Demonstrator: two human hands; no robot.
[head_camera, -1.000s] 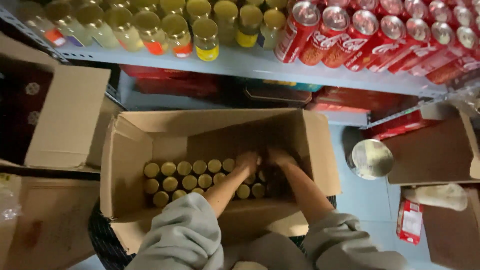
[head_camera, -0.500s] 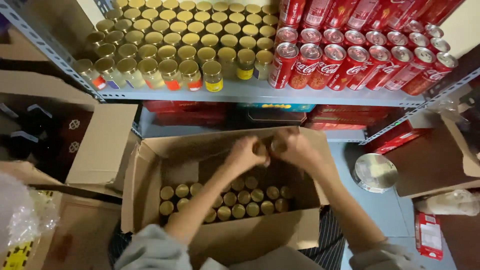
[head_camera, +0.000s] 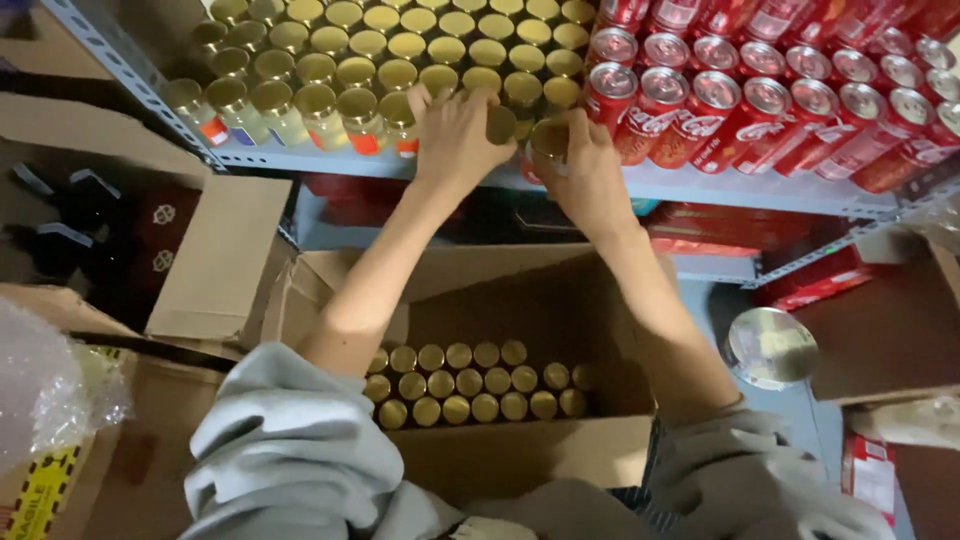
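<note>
Two small gold-capped bottles (head_camera: 503, 125) — one in each of the hands, tilted — at the shelf's front edge.

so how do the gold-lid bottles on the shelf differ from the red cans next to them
The bottles are clear glass with flat gold lids and pale contents; the cans are opaque red metal with silver pull-tab tops. The bottles fill the shelf's left side, the cans its right. The left hand and right hand each hold a bottle; no hand touches a can. Both stand upright in tight rows.
</note>
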